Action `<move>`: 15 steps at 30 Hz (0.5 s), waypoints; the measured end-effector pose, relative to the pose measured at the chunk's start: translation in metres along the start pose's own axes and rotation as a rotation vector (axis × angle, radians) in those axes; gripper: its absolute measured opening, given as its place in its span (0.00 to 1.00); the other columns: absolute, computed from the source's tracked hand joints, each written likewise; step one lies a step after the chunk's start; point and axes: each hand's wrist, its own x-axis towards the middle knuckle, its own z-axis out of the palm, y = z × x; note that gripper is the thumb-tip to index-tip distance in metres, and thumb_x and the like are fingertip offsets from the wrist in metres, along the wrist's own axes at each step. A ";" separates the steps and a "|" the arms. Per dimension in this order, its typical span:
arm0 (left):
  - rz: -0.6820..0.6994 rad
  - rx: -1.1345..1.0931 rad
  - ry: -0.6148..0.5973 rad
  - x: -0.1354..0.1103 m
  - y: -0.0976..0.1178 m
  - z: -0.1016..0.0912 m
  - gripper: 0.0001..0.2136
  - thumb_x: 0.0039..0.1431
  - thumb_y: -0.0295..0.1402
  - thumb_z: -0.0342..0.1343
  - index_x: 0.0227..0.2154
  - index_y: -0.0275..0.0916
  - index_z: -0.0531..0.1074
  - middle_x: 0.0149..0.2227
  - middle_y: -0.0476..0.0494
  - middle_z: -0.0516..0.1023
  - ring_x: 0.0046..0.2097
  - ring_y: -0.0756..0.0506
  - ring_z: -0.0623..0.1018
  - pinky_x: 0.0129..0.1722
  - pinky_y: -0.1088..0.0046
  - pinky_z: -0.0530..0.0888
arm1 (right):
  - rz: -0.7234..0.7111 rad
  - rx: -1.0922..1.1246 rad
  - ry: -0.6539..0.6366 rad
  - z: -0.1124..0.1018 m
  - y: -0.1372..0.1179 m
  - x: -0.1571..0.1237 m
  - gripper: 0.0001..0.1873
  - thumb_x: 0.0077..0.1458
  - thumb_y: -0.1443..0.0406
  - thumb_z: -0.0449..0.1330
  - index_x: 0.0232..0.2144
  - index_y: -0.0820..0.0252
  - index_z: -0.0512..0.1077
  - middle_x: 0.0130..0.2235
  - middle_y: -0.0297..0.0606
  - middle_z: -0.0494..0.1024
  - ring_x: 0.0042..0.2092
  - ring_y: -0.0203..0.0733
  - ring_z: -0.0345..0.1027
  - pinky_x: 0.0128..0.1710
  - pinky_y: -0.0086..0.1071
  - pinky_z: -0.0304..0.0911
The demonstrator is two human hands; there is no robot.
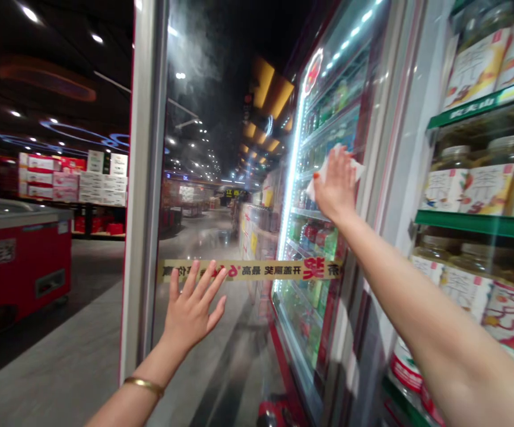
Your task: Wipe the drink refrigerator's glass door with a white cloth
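Observation:
An opened glass cooler door (pixel 221 231) stands in front of me, with a grey and red frame. A yellow strip (pixel 261 270) with mirrored lettering runs across the glass. My left hand (pixel 194 307) lies on the pane at that strip, fingers spread, a gold bracelet on the wrist. Higher up on the right, my right hand (pixel 338 185) presses a white cloth or tissue (pixel 355 171) flat against the glass. Most of the white piece is hidden behind the palm. The fingers lie stretched over it.
On the right, cooler shelves (pixel 484 225) with green edges hold several labelled drink bottles (pixel 491 181). Through the glass shows a lit drinks display (pixel 314 237). A red chest freezer (pixel 21 261) stands at left, with stacked boxes (pixel 74 178) behind it. Grey floor (pixel 79 332) lies between.

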 end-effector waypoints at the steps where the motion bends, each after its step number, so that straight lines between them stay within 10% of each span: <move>1: -0.004 0.000 0.005 0.000 0.000 0.001 0.38 0.70 0.46 0.60 0.78 0.51 0.55 0.77 0.46 0.61 0.83 0.39 0.46 0.82 0.45 0.37 | 0.132 0.006 0.043 0.000 0.004 0.009 0.41 0.78 0.52 0.36 0.79 0.79 0.41 0.81 0.66 0.39 0.83 0.63 0.31 0.79 0.68 0.36; 3: -0.007 0.005 0.013 -0.001 0.000 0.002 0.37 0.70 0.46 0.60 0.79 0.50 0.55 0.77 0.46 0.60 0.83 0.39 0.46 0.82 0.46 0.37 | 0.141 0.020 0.077 0.006 -0.011 0.003 0.42 0.78 0.52 0.35 0.79 0.79 0.39 0.81 0.65 0.38 0.83 0.63 0.29 0.79 0.69 0.36; 9: -0.009 -0.001 0.002 -0.001 0.000 0.000 0.37 0.71 0.47 0.59 0.78 0.51 0.55 0.77 0.46 0.61 0.83 0.39 0.47 0.82 0.46 0.38 | -0.776 0.063 -0.170 0.022 -0.061 -0.049 0.40 0.75 0.48 0.47 0.81 0.50 0.45 0.83 0.36 0.47 0.83 0.51 0.39 0.82 0.60 0.40; 15: -0.025 -0.014 0.004 -0.002 0.002 0.002 0.36 0.72 0.47 0.58 0.79 0.50 0.55 0.77 0.45 0.61 0.83 0.39 0.46 0.82 0.45 0.38 | 0.199 0.023 0.108 -0.001 0.014 0.046 0.41 0.78 0.53 0.38 0.78 0.82 0.42 0.81 0.70 0.39 0.82 0.65 0.33 0.77 0.71 0.38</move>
